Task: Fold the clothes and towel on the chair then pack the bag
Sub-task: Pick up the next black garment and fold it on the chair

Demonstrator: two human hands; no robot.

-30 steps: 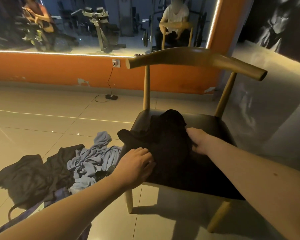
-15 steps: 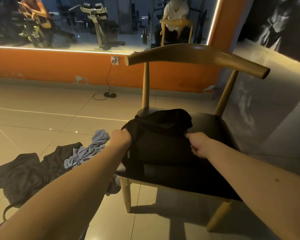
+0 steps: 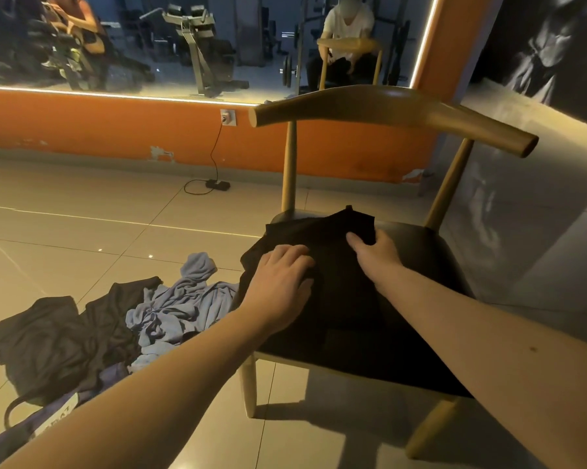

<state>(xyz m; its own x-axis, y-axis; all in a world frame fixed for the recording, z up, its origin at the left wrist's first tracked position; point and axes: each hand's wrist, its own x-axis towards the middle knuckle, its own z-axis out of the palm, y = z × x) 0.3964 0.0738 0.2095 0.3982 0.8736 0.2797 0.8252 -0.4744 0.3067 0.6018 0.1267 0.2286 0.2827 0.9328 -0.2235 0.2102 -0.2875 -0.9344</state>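
Noted purplish fabric bag at lower left on beige tiled floor; contents not visible. Black garment spread over black-seated wooden chair. Left hand flat on it, grip slack. Right hand at far edge, grip closed on cloth. Crumpled blue towel and dark clothes beside chair. Orange wall behind.

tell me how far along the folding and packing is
Nothing looks finished. In hand: the black garment on the wooden chair's black seat, left hand pressing it flat, right hand gripping its far edge. Left: the crumpled light blue cloth and dark garment on the floor, then packing the dark bag.
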